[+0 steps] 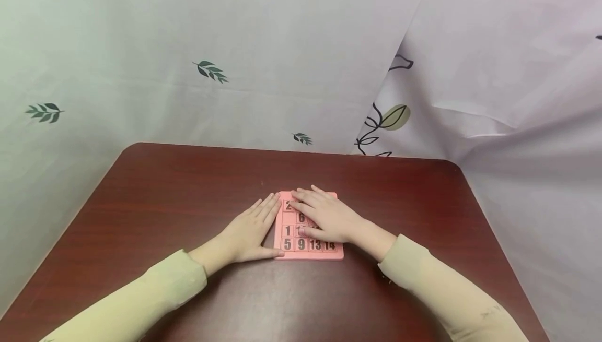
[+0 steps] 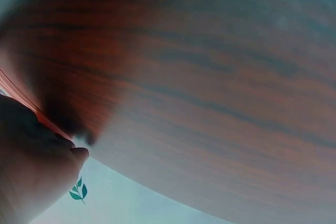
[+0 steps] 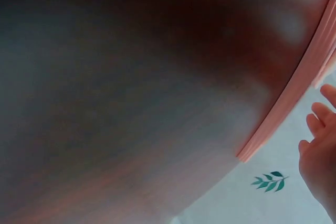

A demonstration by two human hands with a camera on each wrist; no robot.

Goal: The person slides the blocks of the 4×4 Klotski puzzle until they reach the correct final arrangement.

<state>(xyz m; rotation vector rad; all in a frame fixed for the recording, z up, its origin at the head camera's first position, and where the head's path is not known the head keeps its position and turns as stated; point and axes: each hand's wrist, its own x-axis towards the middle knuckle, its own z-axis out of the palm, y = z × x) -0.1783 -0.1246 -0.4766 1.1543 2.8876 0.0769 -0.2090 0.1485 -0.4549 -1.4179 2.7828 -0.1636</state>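
A pink sliding number puzzle (image 1: 309, 255) lies flat on the table in the head view, with black numerals on its square tiles. The 1, 5, 9, 13 and 14 show along its lower part, and a 2 and a 6 higher up. My left hand (image 1: 249, 232) is at its left side, fingers straight along the edge and thumb at the lower left corner. Spread over the upper right tiles is my right hand (image 1: 331, 217), its fingers extended and hiding several numbers. In the right wrist view the puzzle's side (image 3: 294, 95) appears beside the fingers.
The dark red-brown wooden table (image 1: 197, 185) has rounded far corners. Behind it hangs a pale curtain (image 1: 263, 44) with leaf prints, and another curtain fold (image 1: 517, 96) falls along the right side.
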